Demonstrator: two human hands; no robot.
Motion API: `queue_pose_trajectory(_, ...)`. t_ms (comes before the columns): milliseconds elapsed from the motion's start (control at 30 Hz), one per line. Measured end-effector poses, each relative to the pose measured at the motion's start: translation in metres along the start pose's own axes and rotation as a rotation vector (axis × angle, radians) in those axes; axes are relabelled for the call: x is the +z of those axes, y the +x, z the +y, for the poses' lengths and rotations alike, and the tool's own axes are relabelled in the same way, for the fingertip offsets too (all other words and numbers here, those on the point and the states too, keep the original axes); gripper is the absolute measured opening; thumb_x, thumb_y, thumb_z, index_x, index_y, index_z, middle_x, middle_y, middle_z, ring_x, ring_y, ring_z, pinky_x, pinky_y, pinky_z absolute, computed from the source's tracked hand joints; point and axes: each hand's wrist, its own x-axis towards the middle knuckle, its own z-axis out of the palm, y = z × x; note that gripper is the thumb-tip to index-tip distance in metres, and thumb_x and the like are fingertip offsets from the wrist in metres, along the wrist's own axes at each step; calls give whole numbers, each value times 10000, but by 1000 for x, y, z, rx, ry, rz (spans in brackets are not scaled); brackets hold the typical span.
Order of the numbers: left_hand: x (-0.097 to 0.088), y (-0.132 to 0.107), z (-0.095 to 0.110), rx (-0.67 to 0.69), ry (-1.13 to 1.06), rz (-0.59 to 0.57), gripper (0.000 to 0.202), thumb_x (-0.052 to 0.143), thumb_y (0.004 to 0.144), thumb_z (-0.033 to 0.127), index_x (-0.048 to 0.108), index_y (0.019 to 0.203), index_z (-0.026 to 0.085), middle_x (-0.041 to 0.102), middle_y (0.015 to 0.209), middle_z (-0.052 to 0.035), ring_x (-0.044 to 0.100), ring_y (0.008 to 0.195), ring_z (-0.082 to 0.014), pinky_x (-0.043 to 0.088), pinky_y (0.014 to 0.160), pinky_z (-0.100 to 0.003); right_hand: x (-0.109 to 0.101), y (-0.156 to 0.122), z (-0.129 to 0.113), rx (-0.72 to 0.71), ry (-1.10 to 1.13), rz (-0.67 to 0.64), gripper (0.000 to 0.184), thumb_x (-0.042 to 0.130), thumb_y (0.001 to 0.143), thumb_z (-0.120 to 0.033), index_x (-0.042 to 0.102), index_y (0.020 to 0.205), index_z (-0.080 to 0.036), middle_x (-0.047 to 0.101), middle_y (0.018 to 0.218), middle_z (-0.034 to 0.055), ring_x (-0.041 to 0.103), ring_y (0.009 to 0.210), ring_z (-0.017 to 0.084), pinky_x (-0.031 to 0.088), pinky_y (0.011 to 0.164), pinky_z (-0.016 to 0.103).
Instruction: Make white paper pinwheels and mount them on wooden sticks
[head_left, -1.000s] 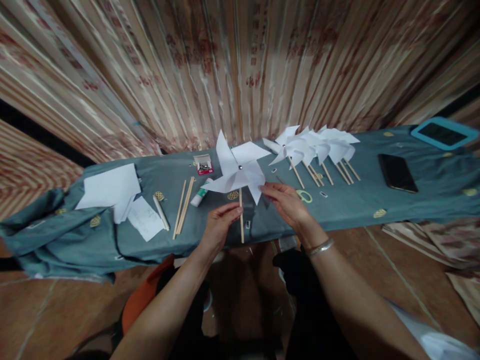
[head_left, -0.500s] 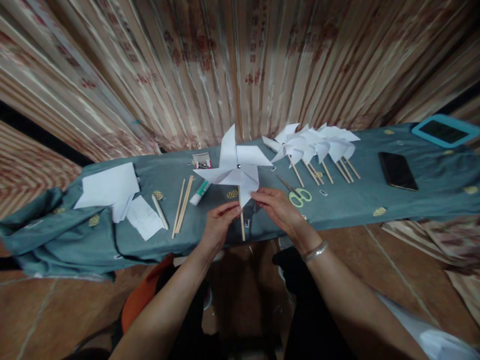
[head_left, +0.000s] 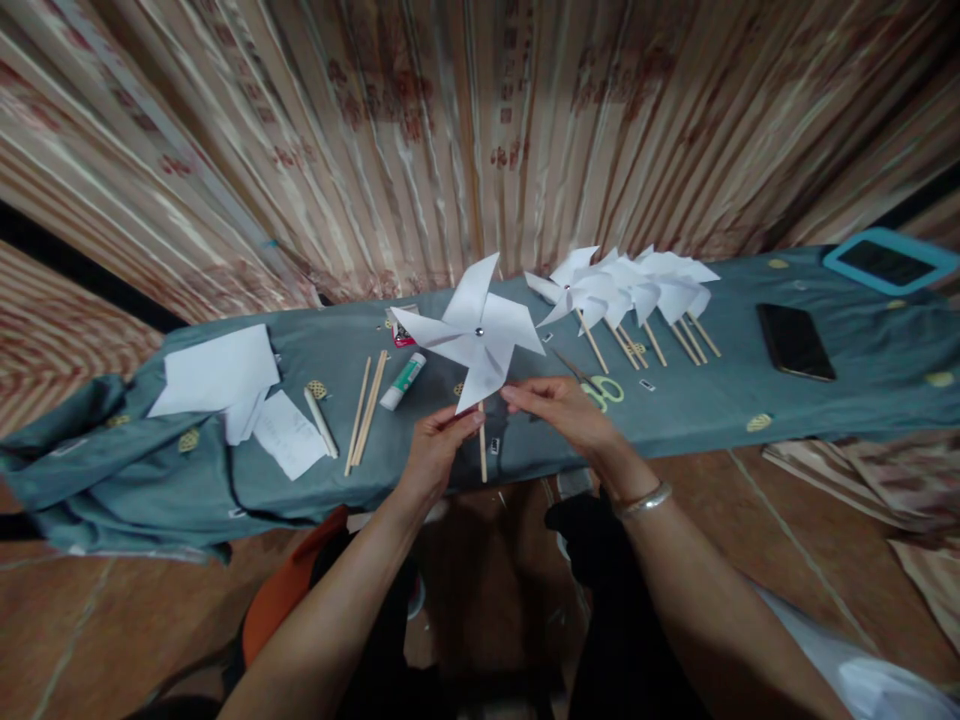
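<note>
The white pinwheel (head_left: 474, 345) has spun to a new blade angle since half a second ago. In front of me, my left fingers (head_left: 463, 428) pinch its stick (head_left: 483, 455), its end near the counter's (head_left: 697, 405) front edge. My right fingers (head_left: 529, 401) sit by the lowest blade (head_left: 476, 383); I can't tell if they're pinching it. Open room lies between scissors (head_left: 600, 382) and phone (head_left: 795, 342).

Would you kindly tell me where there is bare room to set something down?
The cloth looks bare between scissors and phone and below the blue tablet. Crowded: left of the held pinwheel, among glue stick, wooden sticks and papers.
</note>
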Motion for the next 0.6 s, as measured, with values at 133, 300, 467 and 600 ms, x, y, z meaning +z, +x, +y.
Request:
queue_pose_trajectory(133, -1, 0, 3, -38, -15, 19, 359, 927, 441, 326, 787, 735, 175, 732, 699, -4, 590, 644, -89, 454, 675, -221, -33, -1, -2, 25, -93, 171, 415, 775, 602, -608, 724, 572, -197, 719, 677, 42, 556, 624, 136, 381, 611, 287)
queue_pose_trajectory(300, -2, -2, -1, -87, 2, -26, 359, 927, 450, 332, 791, 744, 178, 748, 737, -16, 615, 685, -97, 468, 708, -220, -51, 7, 4, -169, -36, 507, 354, 804, 600, -540, 686, 553, -209, 642, 569, -7, 514, 568, 126, 384, 600, 291)
queue_pose_trajectory(467, 0, -3, -2, -102, 31, -63, 328, 917, 467, 315, 792, 738, 179, 744, 718, -16, 609, 664, -98, 469, 691, -222, -45, 14, 6, -190, 97, 517, 273, 804, 612, -448, 741, 737, -214, 687, 679, -7, 555, 632, 135, 430, 670, 303)
queue_pose_trajectory(600, 0, -4, -2, -116, 36, -91, 316, 914, 472, 309, 792, 735, 184, 750, 726, -19, 619, 671, -102, 476, 701, -225, -41, 17, 3, -161, 166, 462, 184, 794, 606, -372, 732, 689, -221, 653, 628, -22, 522, 604, 118, 421, 654, 289)
